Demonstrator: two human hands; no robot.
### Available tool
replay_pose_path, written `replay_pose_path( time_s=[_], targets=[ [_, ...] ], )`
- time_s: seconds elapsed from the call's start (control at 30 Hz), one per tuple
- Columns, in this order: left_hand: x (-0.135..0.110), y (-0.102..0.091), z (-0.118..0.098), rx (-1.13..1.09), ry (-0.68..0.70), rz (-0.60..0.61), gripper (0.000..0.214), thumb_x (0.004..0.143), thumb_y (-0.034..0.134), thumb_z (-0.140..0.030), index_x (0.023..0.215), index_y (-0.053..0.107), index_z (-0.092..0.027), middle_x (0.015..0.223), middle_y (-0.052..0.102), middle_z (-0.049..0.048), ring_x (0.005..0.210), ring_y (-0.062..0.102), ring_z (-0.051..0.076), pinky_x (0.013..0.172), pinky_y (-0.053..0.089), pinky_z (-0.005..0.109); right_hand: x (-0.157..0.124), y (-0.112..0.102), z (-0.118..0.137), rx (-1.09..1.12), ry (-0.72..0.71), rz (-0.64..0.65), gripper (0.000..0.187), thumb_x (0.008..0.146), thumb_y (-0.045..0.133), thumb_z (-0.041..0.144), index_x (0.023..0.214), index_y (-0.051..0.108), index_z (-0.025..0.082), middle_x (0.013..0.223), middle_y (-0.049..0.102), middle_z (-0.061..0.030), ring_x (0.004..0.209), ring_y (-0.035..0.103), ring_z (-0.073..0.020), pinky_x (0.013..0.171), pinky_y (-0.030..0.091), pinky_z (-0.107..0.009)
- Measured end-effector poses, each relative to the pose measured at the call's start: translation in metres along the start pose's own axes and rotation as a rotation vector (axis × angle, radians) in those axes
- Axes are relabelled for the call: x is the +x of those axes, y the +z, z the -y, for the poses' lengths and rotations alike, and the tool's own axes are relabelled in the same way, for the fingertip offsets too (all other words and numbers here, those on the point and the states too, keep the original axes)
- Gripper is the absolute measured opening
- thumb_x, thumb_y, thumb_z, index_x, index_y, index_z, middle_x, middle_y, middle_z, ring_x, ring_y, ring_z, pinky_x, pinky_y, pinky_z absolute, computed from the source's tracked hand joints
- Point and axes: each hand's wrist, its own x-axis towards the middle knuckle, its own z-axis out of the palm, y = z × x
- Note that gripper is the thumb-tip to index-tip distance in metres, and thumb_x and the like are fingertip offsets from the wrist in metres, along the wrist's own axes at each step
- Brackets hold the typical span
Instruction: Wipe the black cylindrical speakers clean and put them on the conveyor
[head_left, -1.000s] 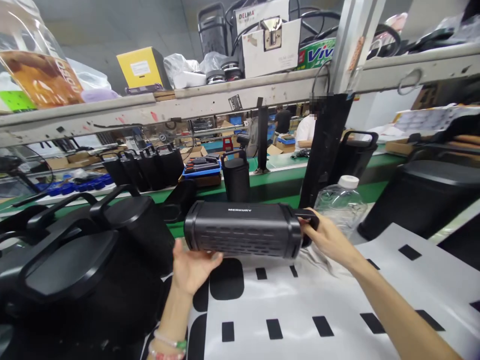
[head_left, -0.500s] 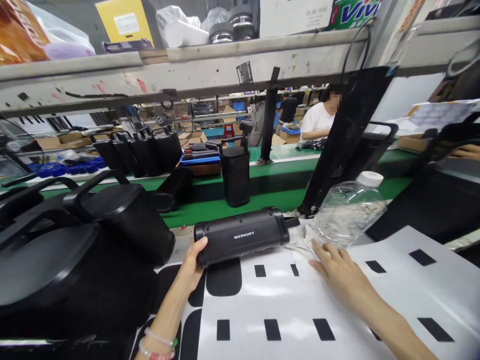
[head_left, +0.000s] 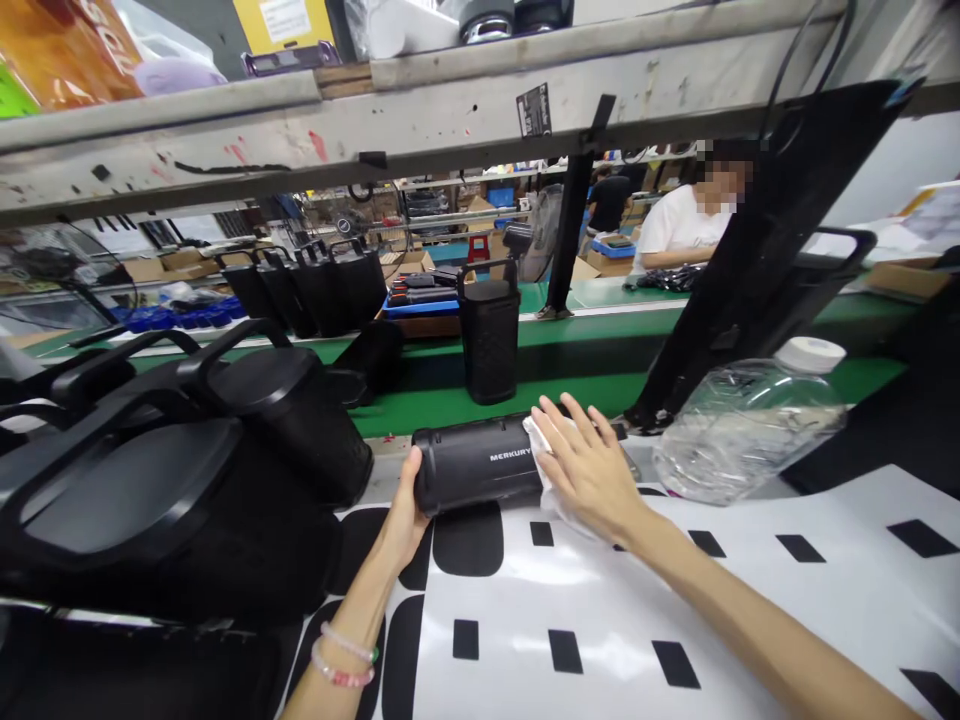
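Note:
A black portable speaker (head_left: 471,478) with a "MERKURY" label lies on its side near the table's back edge. At its left end my left hand (head_left: 407,520) is closed around the rim, the thumb on top. My right hand (head_left: 589,465) lies over its right part, fingers stretched, with a white cloth (head_left: 551,490) under the palm against the casing. The speaker's right end and handle are mostly hidden by that hand. Beneath is a white sheet (head_left: 517,610) with black squares.
Several black speakers (head_left: 292,410) with handles crowd the left. One more speaker (head_left: 489,340) stands on the green conveyor (head_left: 600,350) ahead. A clear plastic bottle (head_left: 742,430) stands at right beside a slanted black post (head_left: 742,250). A shelf beam (head_left: 435,120) crosses above; a person sits beyond.
My right hand has moved left from the sheet beside the bottle onto the speaker, bringing the white cloth with it. My left hand keeps its hold. The view has shifted slightly.

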Motion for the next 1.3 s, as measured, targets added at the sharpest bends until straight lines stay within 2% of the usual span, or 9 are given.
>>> replay_pose_path(
  time_s=[0.23,0.4,0.57,0.7,0.87,1.0,1.13,1.2,1.3],
  targets=[
    [0.005,-0.004,0.010,-0.028,0.087,0.033,0.035,0.090,0.061,-0.047,0.111,0.071,-0.021,0.118,0.074,0.0052,0.122,0.063,0.024,0.105,0.048,0.031,0.038,0.016,0.100,0.018,-0.199,0.078,0.052,0.103,0.030,0.038,0.151,0.037,0.019,0.158,0.035,-0.0032,0.146,0.031,-0.0226,0.118,0.029,-0.043],
    [0.006,-0.004,0.008,-0.024,0.082,0.065,0.034,0.092,0.059,-0.042,0.109,0.071,-0.016,0.109,0.076,0.0094,0.119,0.065,0.027,0.105,0.049,0.037,0.057,-0.012,0.035,-0.018,0.155,0.255,0.050,0.103,0.025,0.040,0.123,0.065,0.017,0.132,0.064,-0.0116,0.127,0.054,-0.0304,0.108,0.037,-0.049],
    [0.008,-0.009,0.009,-0.023,0.080,0.109,0.046,0.084,0.070,-0.047,0.121,0.067,-0.021,0.118,0.073,0.0082,0.125,0.060,0.028,0.108,0.047,0.039,0.040,-0.030,-0.027,-0.048,0.489,0.302,0.051,0.102,0.022,0.039,0.086,0.066,0.018,0.081,0.072,-0.0121,0.070,0.068,-0.0266,0.062,0.046,-0.036],
    [0.004,-0.014,0.008,-0.024,0.093,0.160,0.064,0.077,0.077,-0.051,0.134,0.058,-0.030,0.138,0.061,0.0042,0.136,0.050,0.025,0.112,0.042,0.035,0.009,-0.028,-0.023,-0.002,0.575,0.291,0.052,0.100,0.020,0.047,0.093,0.064,0.019,0.096,0.071,-0.0121,0.079,0.069,-0.0285,0.063,0.047,-0.036],
    [-0.005,-0.010,-0.001,-0.010,-0.096,0.206,0.071,0.079,0.066,-0.065,0.141,0.051,-0.035,0.137,0.062,0.0038,0.129,0.057,0.027,0.109,0.046,0.041,-0.025,-0.036,-0.020,0.045,0.343,0.154,0.052,0.099,0.026,0.052,0.089,0.065,0.020,0.131,0.060,-0.0151,0.114,0.060,-0.0319,0.090,0.050,-0.044],
    [-0.006,-0.005,-0.005,0.018,-0.173,0.181,0.066,0.083,0.060,-0.066,0.129,0.064,-0.019,0.120,0.072,0.0113,0.120,0.064,0.032,0.105,0.049,0.044,-0.031,-0.065,-0.023,-0.166,0.531,0.059,0.056,0.096,0.024,0.059,0.060,0.049,0.025,0.081,0.065,-0.0149,0.071,0.064,-0.0311,0.060,0.049,-0.044],
    [-0.006,-0.004,-0.007,0.046,-0.177,0.167,0.063,0.084,0.057,-0.067,0.121,0.068,-0.018,0.114,0.075,0.0102,0.117,0.065,0.031,0.103,0.050,0.043,-0.027,-0.087,-0.007,0.174,0.813,-0.033,0.050,0.092,0.036,0.067,0.059,0.045,0.031,0.045,0.052,-0.0025,0.040,0.054,-0.0245,0.040,0.039,-0.037],
    [-0.007,-0.004,-0.007,0.064,-0.170,0.165,0.063,0.083,0.057,-0.068,0.119,0.069,-0.018,0.112,0.075,0.0101,0.116,0.066,0.032,0.103,0.051,0.043,-0.021,-0.080,0.014,0.336,0.691,-0.091,0.039,0.093,0.045,0.058,0.068,0.055,0.029,0.051,0.060,-0.0020,0.043,0.058,-0.0231,0.040,0.043,-0.035],
    [-0.007,-0.003,-0.007,0.092,-0.139,0.182,0.064,0.083,0.057,-0.069,0.116,0.071,-0.016,0.111,0.076,0.0117,0.115,0.066,0.033,0.102,0.051,0.044,-0.007,-0.049,0.057,0.412,0.147,-0.089,0.022,0.098,0.046,0.030,0.103,0.065,0.021,0.086,0.073,-0.0069,0.075,0.070,-0.0222,0.067,0.055,-0.035]
  ],
)
